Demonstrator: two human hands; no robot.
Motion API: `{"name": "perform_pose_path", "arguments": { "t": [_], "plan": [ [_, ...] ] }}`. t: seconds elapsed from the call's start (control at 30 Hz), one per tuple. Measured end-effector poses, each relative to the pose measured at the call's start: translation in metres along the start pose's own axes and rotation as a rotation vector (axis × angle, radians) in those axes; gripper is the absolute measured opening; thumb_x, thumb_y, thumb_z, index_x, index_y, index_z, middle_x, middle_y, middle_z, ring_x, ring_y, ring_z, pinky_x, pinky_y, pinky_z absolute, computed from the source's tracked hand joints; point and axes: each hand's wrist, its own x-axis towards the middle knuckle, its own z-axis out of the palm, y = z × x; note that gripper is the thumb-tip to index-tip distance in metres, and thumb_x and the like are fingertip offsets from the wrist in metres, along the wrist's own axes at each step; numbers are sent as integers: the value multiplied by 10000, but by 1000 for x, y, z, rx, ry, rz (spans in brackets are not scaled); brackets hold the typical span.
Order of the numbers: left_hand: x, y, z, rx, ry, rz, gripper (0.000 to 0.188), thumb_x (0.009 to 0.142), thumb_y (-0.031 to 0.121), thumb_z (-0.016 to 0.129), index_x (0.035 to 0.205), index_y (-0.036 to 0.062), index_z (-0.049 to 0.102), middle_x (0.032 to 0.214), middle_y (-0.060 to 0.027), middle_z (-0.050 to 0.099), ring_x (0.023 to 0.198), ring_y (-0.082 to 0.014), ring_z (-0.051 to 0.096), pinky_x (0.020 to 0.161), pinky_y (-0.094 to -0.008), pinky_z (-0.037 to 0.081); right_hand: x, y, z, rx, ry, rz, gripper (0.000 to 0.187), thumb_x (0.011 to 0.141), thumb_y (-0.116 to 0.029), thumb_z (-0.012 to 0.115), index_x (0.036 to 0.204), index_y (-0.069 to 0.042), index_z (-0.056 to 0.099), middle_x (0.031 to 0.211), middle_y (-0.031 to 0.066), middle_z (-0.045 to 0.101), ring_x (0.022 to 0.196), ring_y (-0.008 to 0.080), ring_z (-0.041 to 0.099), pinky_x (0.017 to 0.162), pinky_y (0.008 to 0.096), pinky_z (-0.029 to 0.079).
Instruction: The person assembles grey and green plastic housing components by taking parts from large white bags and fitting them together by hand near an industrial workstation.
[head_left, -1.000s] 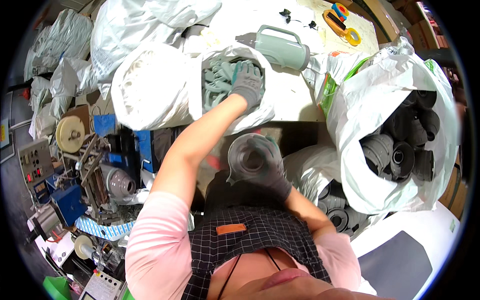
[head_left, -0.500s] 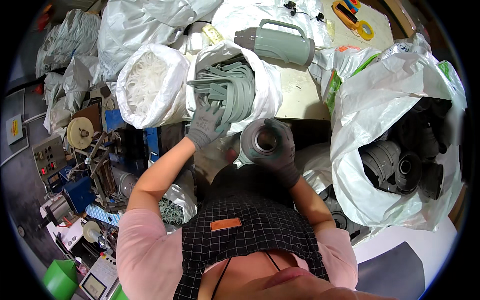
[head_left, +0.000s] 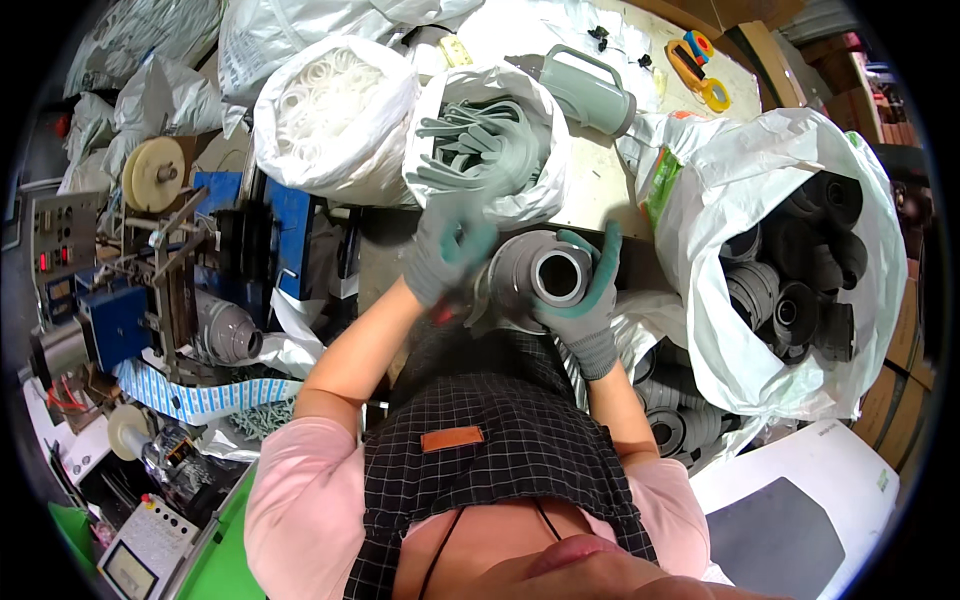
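Note:
A grey plastic jug body [head_left: 515,268] with a round open neck stands in front of my apron, its opening facing up. My right hand [head_left: 588,315], in a grey glove with green fingers, grips its right side, the thumb by the neck and some fingers raised. To the left of it, my gloved left hand [head_left: 448,255] is smeared by motion, so I cannot make out what it holds, if anything. Just beyond that hand, a white sack [head_left: 556,180] holds many grey-green plastic handles [head_left: 490,150]. A blurred reddish spot shows below the left hand.
White plastic rings [head_left: 330,105] fill another sack to the left. A grey-green jug [head_left: 585,90] lies on the table, with yellow tape [head_left: 715,95] farther right. A large white bag [head_left: 700,330] at right holds dark plastic parts. Machinery with a spool [head_left: 152,175] stands at left.
My left hand has drawn back from the handles sack toward the jug body. My right hand has shifted to the jug body's right side, some fingers lifted. The whole view has shifted.

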Motion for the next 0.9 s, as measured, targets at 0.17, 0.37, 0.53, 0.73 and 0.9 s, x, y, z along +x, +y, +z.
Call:
{"name": "perform_pose_path", "arguments": {
  "t": [0.17, 0.37, 0.53, 0.73, 0.9],
  "plan": [
    [-23, 71, -76, 4, -407, 316, 430, 820, 328, 684, 1151, 53, 668, 990, -122, 674, 929, -330, 636, 841, -430, 478, -34, -55, 8, 155, -107, -171, 931, 573, -216, 931, 1339, -10, 444, 1205, 179, 641, 1085, 276, 656, 934, 393, 531],
    [-3, 91, -118, 563, -359, 614, 464, 876, 300, 619, 1293, 102, 586, 1180, -157, 622, 1124, -368, 571, 988, -467, 455, -71, -105, 43, -88, -415, -601, 635, 625, -253, 876, 1177, -63, 628, 1196, 168, 648, 1096, 379, 626, 1004, 469, 452],
    [-17, 42, -173, 725, -252, 161, 329, 869, 277, 642, 1166, 137, 646, 1004, -137, 707, 910, -331, 680, 813, -421, 538, -104, -134, 21, 204, -312, -363, 873, 629, -226, 910, 1370, -33, 490, 1223, 171, 615, 1175, 283, 597, 965, 412, 504],
    [-25, 14, -163, 314, 359, -252, 284, 929, 225, 585, 1155, 57, 621, 1008, -171, 685, 941, -321, 667, 795, -386, 521, -119, -137, -31, 375, -170, -444, 1126, 540, -317, 959, 1463, -48, 372, 1227, 196, 607, 1213, 384, 558, 1056, 559, 405],
    [-44, 130, -102, -716, -69, -714, 414, 935, 288, 636, 1190, -37, 601, 922, -56, 599, 729, -99, 547, 644, -248, 476, -130, -127, -47, 366, -161, -477, 1147, 563, -494, 942, 1464, -81, 366, 1281, 193, 583, 1257, 404, 532, 1107, 572, 355]
  ]
}}
